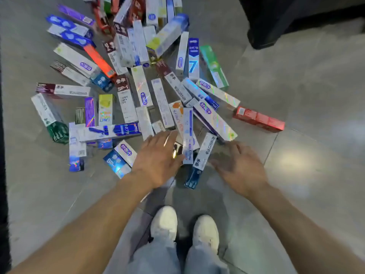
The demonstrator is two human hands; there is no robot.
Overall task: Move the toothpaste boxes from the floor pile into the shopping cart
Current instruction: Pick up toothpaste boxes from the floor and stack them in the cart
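Observation:
Several toothpaste boxes lie scattered in a pile (138, 76) on the grey tiled floor, in white, blue, purple, red and green. My left hand (158, 159) hovers with straight fingers over the near edge of the pile, beside a white and blue box (188, 135). My right hand (240, 165) is spread out to the right of a white box with a dark blue end (203, 155), holding nothing. A red box (258, 119) lies apart at the right. No shopping cart is in view.
My two white shoes (185, 228) stand on the floor just below the pile. A dark piece of furniture (296, 18) fills the top right corner. A black strip (3, 175) runs along the left edge. Bare tiles (306, 165) lie to the right.

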